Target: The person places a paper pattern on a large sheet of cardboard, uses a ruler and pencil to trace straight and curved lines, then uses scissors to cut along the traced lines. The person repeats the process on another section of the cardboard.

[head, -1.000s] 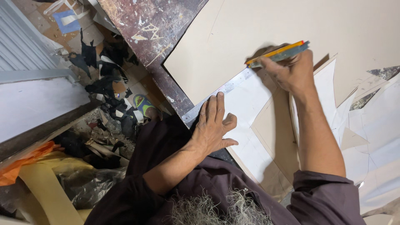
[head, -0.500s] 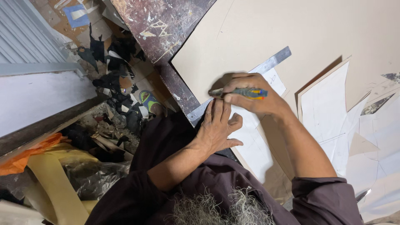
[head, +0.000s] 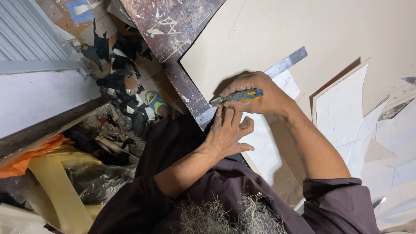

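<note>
Left hand: the left hand [head: 227,132] lies flat with fingers spread, pressing the near end of the metal ruler [head: 284,64] and the white paper pattern [head: 262,143] onto the tan board [head: 303,26].
Right hand: the right hand [head: 260,93] is closed around a utility knife [head: 237,97], its tip pointing toward the left edge of the counter [head: 173,26], right at the ruler's edge.
Ruler: it runs diagonally across the board from the counter's near-left edge toward its far right; the middle is hidden under the hands.
Doing it well: by my judgement, the left fingertips should stay behind the ruler's edge, clear of the blade, with firm downward pressure so nothing slips.
Stroke: the knife wants a low angle, kept tight against the ruler, with light, even force.
Nearby: other white cut pieces [head: 342,112] lie toward the counter's right edge.
</note>
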### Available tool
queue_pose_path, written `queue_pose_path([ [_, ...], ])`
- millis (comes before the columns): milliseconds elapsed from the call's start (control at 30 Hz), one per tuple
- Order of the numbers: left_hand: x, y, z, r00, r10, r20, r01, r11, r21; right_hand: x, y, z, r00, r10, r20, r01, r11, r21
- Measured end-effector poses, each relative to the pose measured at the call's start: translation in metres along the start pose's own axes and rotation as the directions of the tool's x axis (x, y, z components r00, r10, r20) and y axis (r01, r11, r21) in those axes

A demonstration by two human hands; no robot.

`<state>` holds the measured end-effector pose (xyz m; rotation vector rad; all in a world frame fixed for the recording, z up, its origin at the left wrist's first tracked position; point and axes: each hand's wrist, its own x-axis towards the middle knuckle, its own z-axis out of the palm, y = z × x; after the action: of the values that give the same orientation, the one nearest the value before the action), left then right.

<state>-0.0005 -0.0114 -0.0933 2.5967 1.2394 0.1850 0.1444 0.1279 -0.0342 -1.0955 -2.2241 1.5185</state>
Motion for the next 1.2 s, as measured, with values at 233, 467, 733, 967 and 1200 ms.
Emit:
queue_pose_path([
  [233, 0.003, 0.0, -0.006, 1.0, -0.009, -0.013, 0.01, 0.999, 0.038, -0.028, 0.032, -0.054, 0.996, 0.025, -0.08, -0.029, 0.998, -0.047],
  [467, 0.005, 0.002, -0.01, 1.0, 0.003, -0.02, -0.002, 0.998, 0.058, -0.071, 0.048, -0.147, 0.904, 0.265, -0.337, -0.334, 0.927, -0.169],
  [733, 0.005, -0.016, -0.032, 0.999, 0.041, 0.018, -0.039, 0.993, -0.109, -0.124, 0.02, -0.092, 0.731, 0.173, -0.661, -0.154, 0.984, 0.088],
  [967, -0.049, -0.062, -0.072, 1.0, -0.005, -0.028, -0.001, 0.977, -0.215, -0.22, -0.027, 0.091, 0.384, 0.37, -0.846, -0.059, 0.924, 0.378],
  [1200, -0.057, -0.082, -0.081, 0.999, 0.038, -0.038, -0.046, 0.969, -0.243, -0.213, -0.097, 0.246, 0.263, 0.522, -0.811, -0.159, 0.853, 0.497],
])
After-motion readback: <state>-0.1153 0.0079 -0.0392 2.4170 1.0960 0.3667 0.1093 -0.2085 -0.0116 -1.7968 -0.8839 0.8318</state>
